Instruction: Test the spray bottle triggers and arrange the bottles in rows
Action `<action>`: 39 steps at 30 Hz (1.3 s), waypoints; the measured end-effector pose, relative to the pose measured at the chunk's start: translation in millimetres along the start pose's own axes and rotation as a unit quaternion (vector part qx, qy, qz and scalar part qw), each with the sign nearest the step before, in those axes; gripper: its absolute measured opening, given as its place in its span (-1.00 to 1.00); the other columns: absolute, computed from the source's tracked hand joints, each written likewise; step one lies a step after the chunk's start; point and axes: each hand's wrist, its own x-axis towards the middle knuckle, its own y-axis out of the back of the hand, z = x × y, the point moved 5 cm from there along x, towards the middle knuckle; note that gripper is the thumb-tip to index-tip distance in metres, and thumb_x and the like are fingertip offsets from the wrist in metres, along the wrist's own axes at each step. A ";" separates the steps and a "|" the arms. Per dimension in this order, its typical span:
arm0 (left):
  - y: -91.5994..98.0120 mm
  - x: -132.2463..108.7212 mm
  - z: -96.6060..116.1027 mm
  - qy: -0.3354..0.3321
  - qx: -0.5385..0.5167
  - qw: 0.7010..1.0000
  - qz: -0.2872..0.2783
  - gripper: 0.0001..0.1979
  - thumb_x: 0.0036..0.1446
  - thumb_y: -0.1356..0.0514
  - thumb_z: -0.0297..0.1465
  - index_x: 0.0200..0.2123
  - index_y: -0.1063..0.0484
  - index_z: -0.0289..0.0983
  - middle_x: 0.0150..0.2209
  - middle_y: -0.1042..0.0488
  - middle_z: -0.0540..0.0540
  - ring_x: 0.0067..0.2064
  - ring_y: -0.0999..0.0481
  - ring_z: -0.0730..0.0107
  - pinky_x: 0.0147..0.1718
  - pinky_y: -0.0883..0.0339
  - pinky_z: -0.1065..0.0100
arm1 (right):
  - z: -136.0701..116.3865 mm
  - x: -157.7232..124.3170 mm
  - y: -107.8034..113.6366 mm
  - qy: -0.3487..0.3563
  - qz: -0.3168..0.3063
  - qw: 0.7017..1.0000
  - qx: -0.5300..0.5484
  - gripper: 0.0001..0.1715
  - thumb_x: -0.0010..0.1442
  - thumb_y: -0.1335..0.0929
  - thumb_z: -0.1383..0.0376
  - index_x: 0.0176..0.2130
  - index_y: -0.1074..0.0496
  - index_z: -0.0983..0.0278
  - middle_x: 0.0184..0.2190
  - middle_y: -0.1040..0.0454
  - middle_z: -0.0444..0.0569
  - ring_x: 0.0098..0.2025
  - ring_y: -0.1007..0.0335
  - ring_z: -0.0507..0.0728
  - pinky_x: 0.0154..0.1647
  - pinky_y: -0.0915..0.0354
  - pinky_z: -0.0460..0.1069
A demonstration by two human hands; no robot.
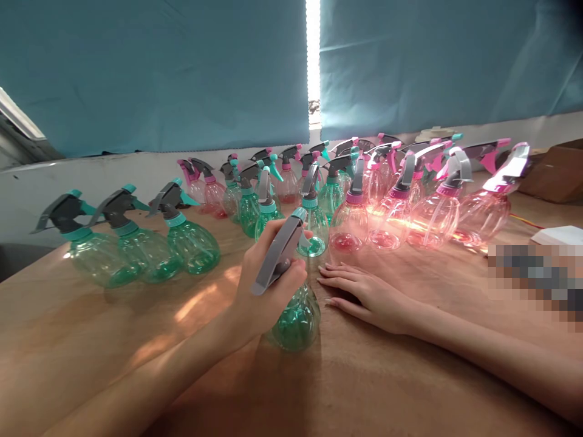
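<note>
My left hand (273, 273) is wrapped round the neck of a green spray bottle (298, 321), whose grey trigger head tilts above my fingers. The bottle's clear green body shows below the hand, over the near part of the wooden table (373, 382). Flat on the tabletop to its right lies my right hand (364, 294), fingers stretched out and holding nothing. Just beyond those fingertips stands a pink spray bottle (348, 224). Another green spray bottle (314, 224) is behind my left hand, partly covered by it.
Three green spray bottles (194, 246) stand in a row on the left. Several pink and green ones fill the back and right, including a pink bottle (485, 215). A brown box (558, 167) and a white object (560, 237) are at the far right. Teal curtains (182, 73) hang behind.
</note>
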 end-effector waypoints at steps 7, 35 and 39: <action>-0.3 -0.9 5.2 0.012 0.004 1.000 0.002 -0.67 0.01 -0.11 -0.47 -0.10 -0.26 -0.14 -0.12 -0.51 -0.03 -0.50 -0.40 0.46 -0.48 -0.27 0.31 | -0.5 -0.2 1.1 0.002 0.006 1.000 0.001 -0.47 0.38 -0.23 0.09 0.23 -0.32 0.23 0.25 -0.33 0.06 0.34 -0.11 0.25 0.34 -0.10 0.26; 3.4 0.7 10.8 0.028 0.000 0.998 -0.055 -0.92 -0.02 -0.08 -0.46 -0.42 -0.20 -0.19 -0.49 -0.22 0.08 -0.54 -0.10 0.50 -0.55 -0.02 0.36 | 0.8 0.1 -0.2 0.001 0.008 1.000 0.007 -0.46 0.38 -0.24 0.09 0.23 -0.34 0.27 0.25 -0.32 0.08 0.34 -0.12 0.26 0.34 -0.11 0.25; 4.3 -0.3 7.5 0.033 0.000 0.998 -0.058 -0.90 0.00 -0.09 -0.46 -0.37 -0.24 -0.17 -0.48 -0.25 0.07 -0.55 -0.13 0.49 -0.56 -0.04 0.36 | 1.5 -0.1 0.1 0.000 0.012 1.000 0.011 -0.46 0.37 -0.25 0.08 0.22 -0.34 0.26 0.26 -0.32 0.08 0.34 -0.12 0.26 0.34 -0.11 0.24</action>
